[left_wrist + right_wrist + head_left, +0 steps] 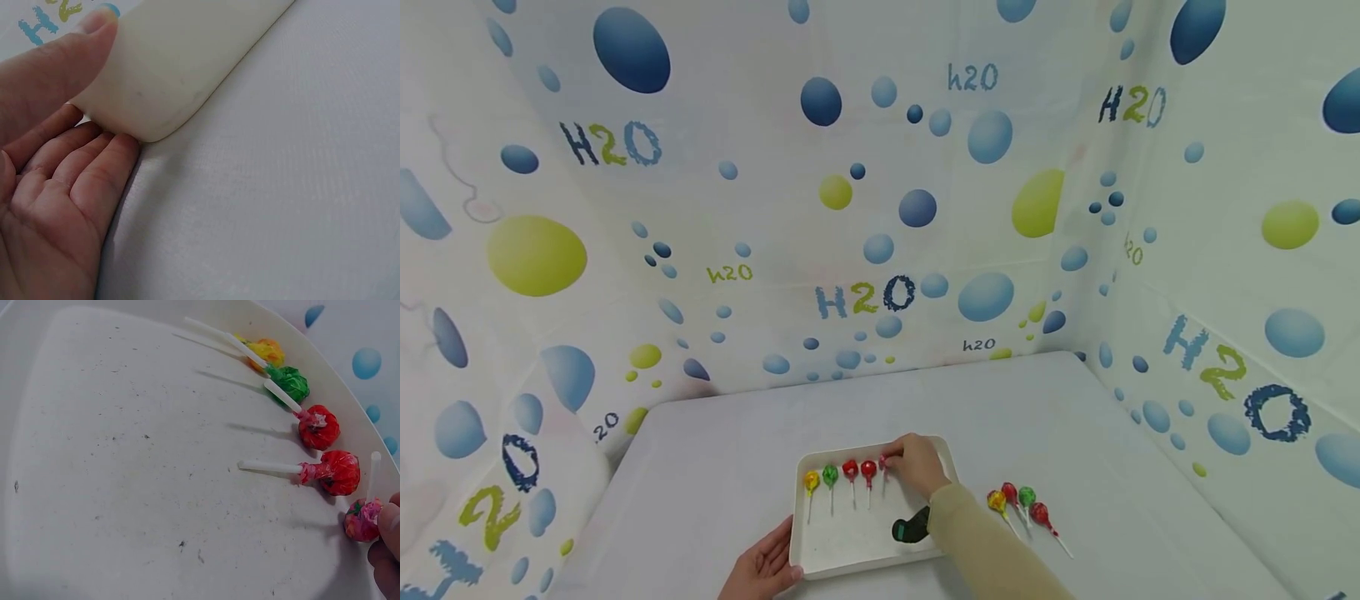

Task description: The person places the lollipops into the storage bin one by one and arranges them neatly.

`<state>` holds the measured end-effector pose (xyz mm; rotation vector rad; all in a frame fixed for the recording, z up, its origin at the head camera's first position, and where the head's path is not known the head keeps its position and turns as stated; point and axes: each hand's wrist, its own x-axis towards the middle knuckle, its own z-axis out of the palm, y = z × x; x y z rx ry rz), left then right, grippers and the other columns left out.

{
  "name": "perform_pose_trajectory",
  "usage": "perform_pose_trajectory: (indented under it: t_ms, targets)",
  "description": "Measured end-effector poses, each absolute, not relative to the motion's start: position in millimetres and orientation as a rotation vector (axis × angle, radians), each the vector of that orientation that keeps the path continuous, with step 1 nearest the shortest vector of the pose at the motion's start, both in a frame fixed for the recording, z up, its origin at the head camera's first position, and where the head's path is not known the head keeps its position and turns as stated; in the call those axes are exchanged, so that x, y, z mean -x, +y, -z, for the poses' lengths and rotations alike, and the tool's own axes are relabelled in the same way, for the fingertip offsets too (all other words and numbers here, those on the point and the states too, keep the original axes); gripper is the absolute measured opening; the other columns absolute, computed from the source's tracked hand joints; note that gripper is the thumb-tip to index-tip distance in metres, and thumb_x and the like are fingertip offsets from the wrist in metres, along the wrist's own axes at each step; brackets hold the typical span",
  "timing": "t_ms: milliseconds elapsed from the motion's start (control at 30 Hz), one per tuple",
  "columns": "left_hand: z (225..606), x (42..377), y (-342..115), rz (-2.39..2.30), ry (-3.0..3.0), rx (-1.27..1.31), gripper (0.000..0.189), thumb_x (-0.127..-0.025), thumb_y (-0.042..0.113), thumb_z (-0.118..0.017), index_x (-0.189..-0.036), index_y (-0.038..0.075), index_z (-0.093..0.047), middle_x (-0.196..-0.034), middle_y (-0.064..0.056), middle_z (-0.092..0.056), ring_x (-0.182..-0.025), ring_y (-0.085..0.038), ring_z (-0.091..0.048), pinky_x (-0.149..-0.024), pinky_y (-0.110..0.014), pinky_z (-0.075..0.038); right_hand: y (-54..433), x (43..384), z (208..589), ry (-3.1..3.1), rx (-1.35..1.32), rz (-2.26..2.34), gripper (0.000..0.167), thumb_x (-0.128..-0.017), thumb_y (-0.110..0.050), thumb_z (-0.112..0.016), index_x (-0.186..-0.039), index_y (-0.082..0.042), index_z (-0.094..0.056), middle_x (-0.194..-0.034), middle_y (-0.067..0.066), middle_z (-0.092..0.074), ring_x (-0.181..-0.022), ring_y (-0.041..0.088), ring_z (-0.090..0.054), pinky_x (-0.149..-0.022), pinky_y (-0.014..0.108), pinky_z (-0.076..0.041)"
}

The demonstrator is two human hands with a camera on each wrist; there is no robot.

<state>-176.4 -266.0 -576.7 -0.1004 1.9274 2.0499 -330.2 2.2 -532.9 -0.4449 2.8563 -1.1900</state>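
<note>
A white tray [857, 546] carries a row of lollipops along its far side. From the left come a yellow lollipop [811, 481], a green lollipop [830, 475] and two red lollipops [868, 469]. At the row's right end my right hand [916, 463] pinches a pinkish-red lollipop [362, 520] by its wrapped head, close to the tray wall; its stick points upward in the right wrist view. My left hand [762, 562] holds the tray's near left corner. In the left wrist view, its thumb [75, 59] lies over the rim and its fingers [103, 162] meet the outer wall.
Right of the tray, a loose group of lollipops lies on the white-covered table [715, 483]: a yellow one [996, 500], a green one [1027, 497] and two red ones [1040, 512]. A patterned curtain [775, 208] surrounds the table. A black wrist camera [912, 527] overhangs the tray.
</note>
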Motion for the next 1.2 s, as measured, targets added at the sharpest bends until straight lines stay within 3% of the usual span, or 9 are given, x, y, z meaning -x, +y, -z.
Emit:
perform_pose_trajectory:
  t_ms: [500, 1000, 1200]
  targets:
    - [576.6, 177.0, -264.1, -2.042, 1.922, 0.104, 0.098, -0.092, 0.016, -0.077, -0.158, -0.013, -0.011, -0.164, -0.033, -0.013, -0.152, -0.043, -0.020, -0.106, -0.020, -0.052, -0.4, 331.4, 537.2, 2.911, 0.391, 1.222, 0.010, -0.089, -0.009, -0.078, -0.096, -0.003, -0.082, -0.095, 0.009, -0.079, -0.095, 0.027, -0.074, -0.086, 0.044, -0.063]
    - [575.3, 178.0, -263.6, -2.052, 1.908, 0.081, 0.097, -0.093, 0.015, -0.076, -0.159, -0.013, -0.010, -0.164, -0.033, -0.011, -0.153, -0.043, -0.019, -0.107, -0.019, -0.051, -2.8, 328.1, 533.2, 2.905, 0.353, 1.218, 0.010, -0.089, 0.000, -0.075, -0.096, -0.004, -0.082, -0.097, 0.008, -0.079, -0.098, 0.028, -0.073, -0.092, 0.048, -0.062]
    - [576.3, 177.6, -265.3, -2.041, 1.924, 0.093, 0.098, -0.092, 0.015, -0.077, -0.158, -0.013, -0.011, -0.164, -0.033, -0.012, -0.152, -0.043, -0.020, -0.106, -0.020, -0.052, 0.8, 329.5, 533.1, 2.931, 0.417, 1.221, 0.010, -0.089, -0.002, -0.075, -0.097, -0.003, -0.081, -0.097, 0.010, -0.079, -0.096, 0.028, -0.073, -0.088, 0.045, -0.063]
